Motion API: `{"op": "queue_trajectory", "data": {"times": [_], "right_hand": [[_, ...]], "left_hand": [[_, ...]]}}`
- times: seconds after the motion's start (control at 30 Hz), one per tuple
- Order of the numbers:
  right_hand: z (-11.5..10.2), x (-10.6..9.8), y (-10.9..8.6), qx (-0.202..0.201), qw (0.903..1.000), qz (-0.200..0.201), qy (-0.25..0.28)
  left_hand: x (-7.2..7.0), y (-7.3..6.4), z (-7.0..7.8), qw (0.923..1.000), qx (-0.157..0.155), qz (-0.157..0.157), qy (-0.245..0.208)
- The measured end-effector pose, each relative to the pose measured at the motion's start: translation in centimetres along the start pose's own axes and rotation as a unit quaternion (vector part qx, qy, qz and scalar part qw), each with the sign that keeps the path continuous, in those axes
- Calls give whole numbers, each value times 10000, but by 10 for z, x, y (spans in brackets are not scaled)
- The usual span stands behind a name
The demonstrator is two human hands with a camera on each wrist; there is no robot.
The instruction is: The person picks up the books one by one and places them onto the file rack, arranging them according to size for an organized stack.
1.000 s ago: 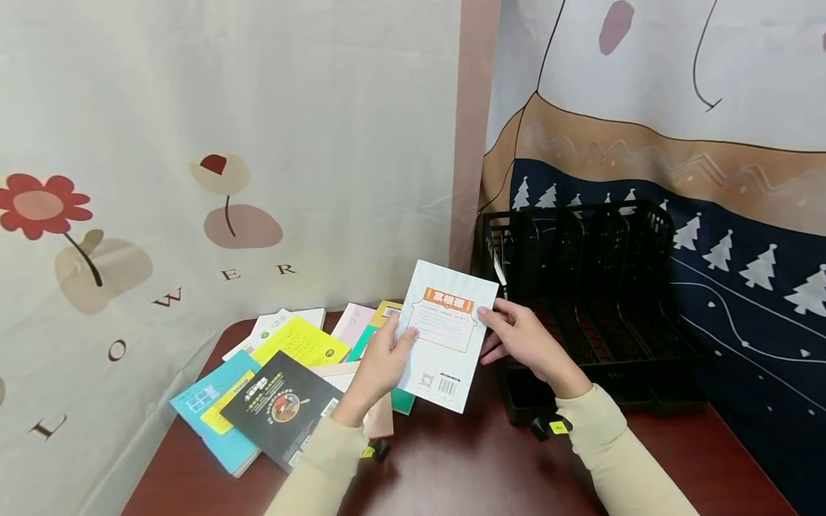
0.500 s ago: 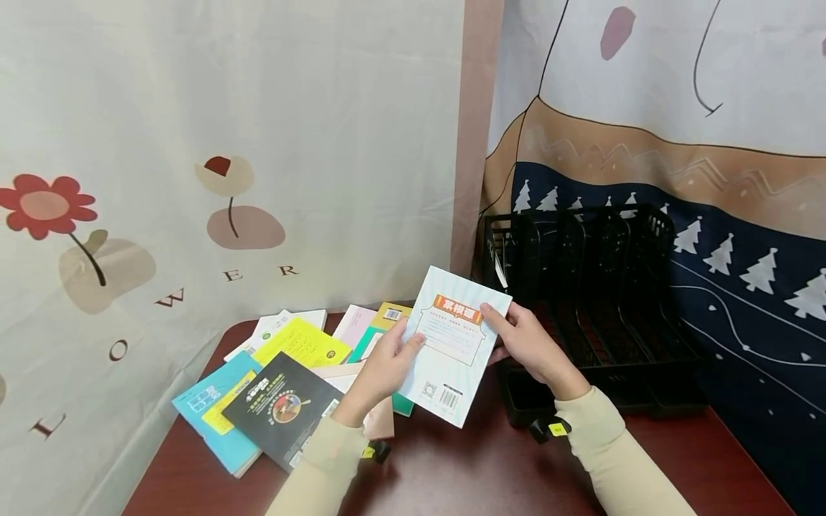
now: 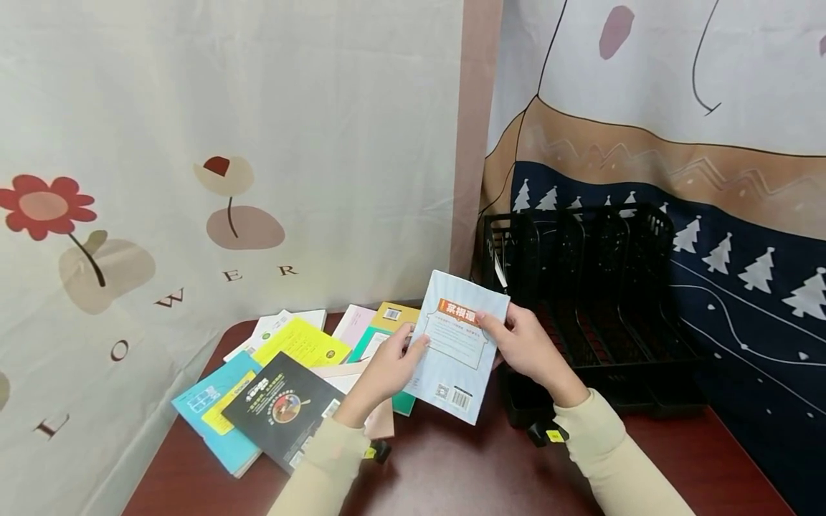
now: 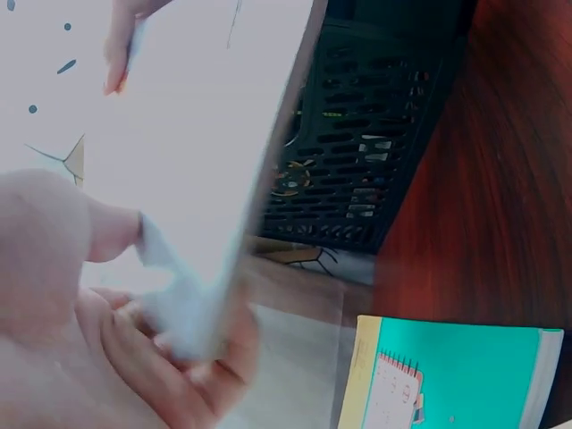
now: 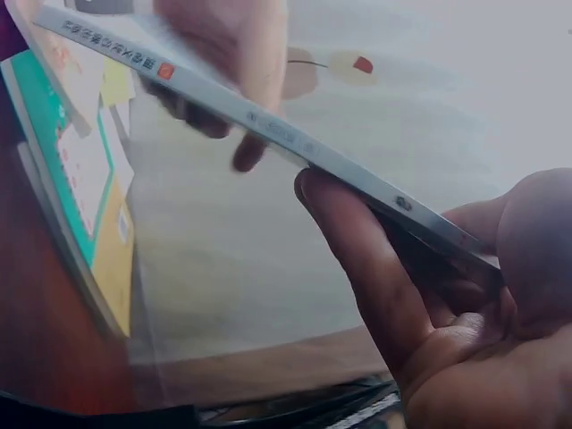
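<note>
A thin pale-blue book (image 3: 454,351) with an orange title band and a barcode is held up above the table between both hands. My left hand (image 3: 390,365) grips its left edge, thumb on the cover facing me and fingers behind. On the opposite side, my right hand (image 3: 530,351) pinches the upper right edge, its thumb over the cover. In the right wrist view the book's spine (image 5: 277,134) shows edge-on, with fingers underneath. The left wrist view has the book (image 4: 197,134) bright and blurred, the left fingers curled round its lower corner.
Several books lie overlapping at the left of the table: a black one (image 3: 280,408), a blue one (image 3: 216,416), a yellow one (image 3: 300,342) and a green-and-tan one (image 3: 403,315). A black divided rack (image 3: 594,365) stands at the back right of the dark red table (image 3: 452,473), against a patterned curtain.
The book has shifted right and slightly down, its cover tilting and looking bluer. The right thumb has slid further onto the cover. The pile of books and the rack stay put.
</note>
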State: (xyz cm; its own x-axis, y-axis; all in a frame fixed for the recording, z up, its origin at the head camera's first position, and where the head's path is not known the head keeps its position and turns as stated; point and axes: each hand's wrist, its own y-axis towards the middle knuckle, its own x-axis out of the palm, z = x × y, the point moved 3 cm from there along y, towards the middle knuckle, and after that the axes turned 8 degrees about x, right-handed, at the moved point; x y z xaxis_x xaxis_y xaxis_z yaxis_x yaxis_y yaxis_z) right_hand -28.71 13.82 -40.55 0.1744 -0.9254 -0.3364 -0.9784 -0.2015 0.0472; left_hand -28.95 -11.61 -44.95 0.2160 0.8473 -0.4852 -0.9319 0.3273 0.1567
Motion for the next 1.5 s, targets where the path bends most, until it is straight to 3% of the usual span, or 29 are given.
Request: {"op": "queue_trajectory", "data": {"times": [0.27,0.47,0.83,1.07,1.27,1.5], "right_hand": [[-18,-18,-12,-501,9941,690,-678],[-25,-34,-18,-532,9896,850,-1032],[-38,-61,-37,-579,9821,969,-1508],[-47,-84,-54,-850,9647,1351,-2094],[-48,-105,-66,-736,9633,1449,-2136],[-51,-132,-78,-592,9563,1598,-2375]], "left_hand": [[8,0,3,9980,98,26,627],[16,-2,5,9959,296,-127,841],[42,1,15,9966,610,-317,444],[68,5,23,9904,531,-754,1029],[89,6,27,9831,316,-1155,1382],[107,6,30,9791,75,-1503,1364]]}}
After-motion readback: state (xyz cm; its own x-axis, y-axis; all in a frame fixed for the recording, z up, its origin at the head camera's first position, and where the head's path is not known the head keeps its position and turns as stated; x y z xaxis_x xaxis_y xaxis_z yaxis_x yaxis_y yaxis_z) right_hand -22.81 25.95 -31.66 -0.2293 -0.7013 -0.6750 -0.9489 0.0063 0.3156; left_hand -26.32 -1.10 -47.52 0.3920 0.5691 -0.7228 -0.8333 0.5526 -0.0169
